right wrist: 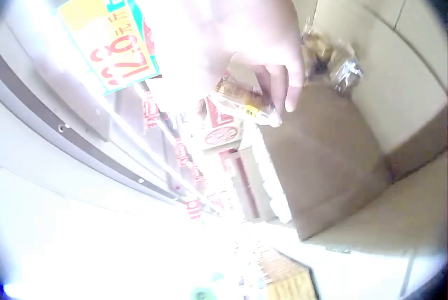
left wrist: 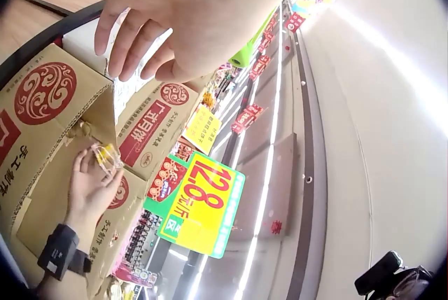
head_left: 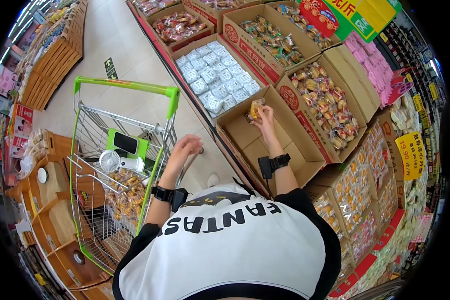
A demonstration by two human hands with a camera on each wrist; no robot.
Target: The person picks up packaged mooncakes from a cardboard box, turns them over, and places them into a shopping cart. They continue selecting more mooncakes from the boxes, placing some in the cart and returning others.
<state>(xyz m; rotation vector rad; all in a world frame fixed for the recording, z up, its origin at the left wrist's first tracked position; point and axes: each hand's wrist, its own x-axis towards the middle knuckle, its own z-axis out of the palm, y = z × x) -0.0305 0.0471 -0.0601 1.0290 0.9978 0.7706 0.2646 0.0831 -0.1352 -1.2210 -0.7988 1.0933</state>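
My right hand [head_left: 266, 122] pinches a clear-wrapped mooncake [head_left: 257, 105] above the far corner of a nearly bare cardboard box [head_left: 292, 131]. In the right wrist view the fingers curl round its wrapper, and a few more wrapped mooncakes [right wrist: 318, 51] lie in the box corner beyond. My left hand [head_left: 181, 151] hovers between the shopping cart [head_left: 125, 86] and the box, holding nothing, its fingers loosely bent. The left wrist view shows that hand [left wrist: 182, 23] in the foreground, with the right hand and mooncake farther off.
White-wrapped packets [head_left: 217, 75] fill the neighbouring box, and a box of wrapped mooncakes [head_left: 325, 102] adjoins on the right. The cart holds a bag of wrapped pieces [head_left: 126, 197], a small white fan [head_left: 110, 161] and a phone [head_left: 125, 143]. A price sign [head_left: 357, 17] stands behind the boxes.
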